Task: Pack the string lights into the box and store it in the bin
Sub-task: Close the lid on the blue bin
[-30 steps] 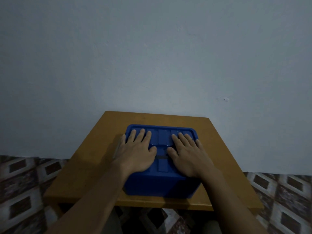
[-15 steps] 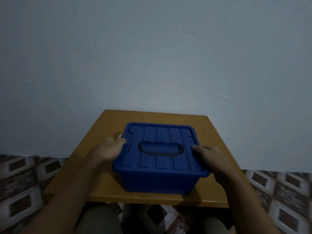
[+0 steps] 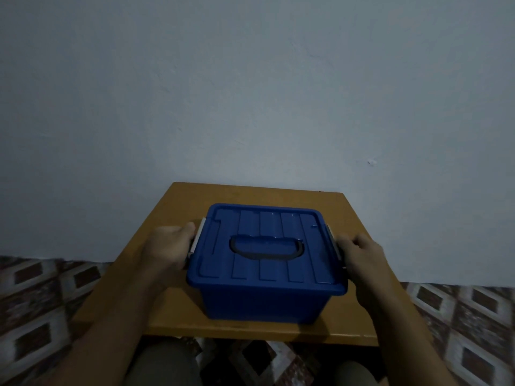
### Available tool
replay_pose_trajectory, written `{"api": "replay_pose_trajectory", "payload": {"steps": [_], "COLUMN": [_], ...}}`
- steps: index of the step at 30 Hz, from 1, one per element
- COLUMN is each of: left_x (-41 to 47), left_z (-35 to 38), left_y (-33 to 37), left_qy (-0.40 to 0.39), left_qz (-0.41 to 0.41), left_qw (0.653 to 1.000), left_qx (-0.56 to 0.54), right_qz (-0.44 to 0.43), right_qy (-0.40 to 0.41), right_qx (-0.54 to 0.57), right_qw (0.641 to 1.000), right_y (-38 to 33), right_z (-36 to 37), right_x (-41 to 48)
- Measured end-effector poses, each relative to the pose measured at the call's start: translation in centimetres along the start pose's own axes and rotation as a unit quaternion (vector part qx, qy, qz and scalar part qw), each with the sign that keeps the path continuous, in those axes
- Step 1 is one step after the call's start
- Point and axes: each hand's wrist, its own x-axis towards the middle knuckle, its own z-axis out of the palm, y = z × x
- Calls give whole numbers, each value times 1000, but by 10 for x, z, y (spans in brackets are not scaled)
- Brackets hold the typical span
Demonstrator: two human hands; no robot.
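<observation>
Atop the table (image 3: 250,195), left hand (image 3: 167,250) clasps the bin (image 3: 264,298); right hand (image 3: 362,257) likewise.

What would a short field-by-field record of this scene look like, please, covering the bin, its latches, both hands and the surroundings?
bin: blue plastic, on the wooden table, near its front edge
lid: closed on the bin, dark handle flat in its recess
left latch: pale, at the lid's left edge
right latch: pale, at the lid's right edge
left hand: fingers curled on the left latch
right hand: fingers curled on the right latch
string lights: not in view
surroundings: plain wall behind, patterned floor tiles
</observation>
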Motion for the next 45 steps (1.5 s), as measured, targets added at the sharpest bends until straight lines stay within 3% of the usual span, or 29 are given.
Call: {"api": "replay_pose_trajectory", "payload": {"steps": [2, 5, 9, 13, 17, 20, 24, 29, 33, 35, 38, 45], "left_x": [3, 3, 1, -5, -13, -14, -16, -34, -53, -61, -70, -71], "left_z": [-5, -7, 1, 11, 18, 16, 16, 24, 34, 39, 46, 49], "left_y": [-2, -2, 4, 9, 12, 10, 9, 17, 26, 26, 16, 6], "left_qy": [-94, -185, -154, -100, -66, -56, -45, -84, -151, -182, -172, -95], "left_qz": [-89, -149, -125, -93, -66, -46, 44, 174, 235, 243, 258, 296], "left_qw": [982, 952, 963, 985, 994, 996, 994, 942, 896, 871, 835, 849], "left_qx": [-135, -192, -182, -101, -61, -45, 90, 274, 345, 387, 454, 428], "right_qz": [67, 130, 151, 138, 93, 71, 16, -120, -229, -255, -265, -292], "right_qy": [-71, -162, -163, -150, -102, -90, -65, -47, -112, -160, -166, -112], "right_qx": [113, 164, 154, 100, -28, -51, -154, -326, -414, -455, -472, -476], "right_qw": [989, 964, 963, 974, 990, 992, 986, 937, 874, 838, 824, 822], "right_y": [0, 2, -4, -11, -14, -14, -13, -13, -26, -28, -20, -8], "right_z": [-9, -16, -12, -8, 3, 4, 6, 13, 18, 25, 33, 38], "right_x": [1, 5, 7, 5, 0, -3, -7, -17, -36, -45, -53, -57]}}
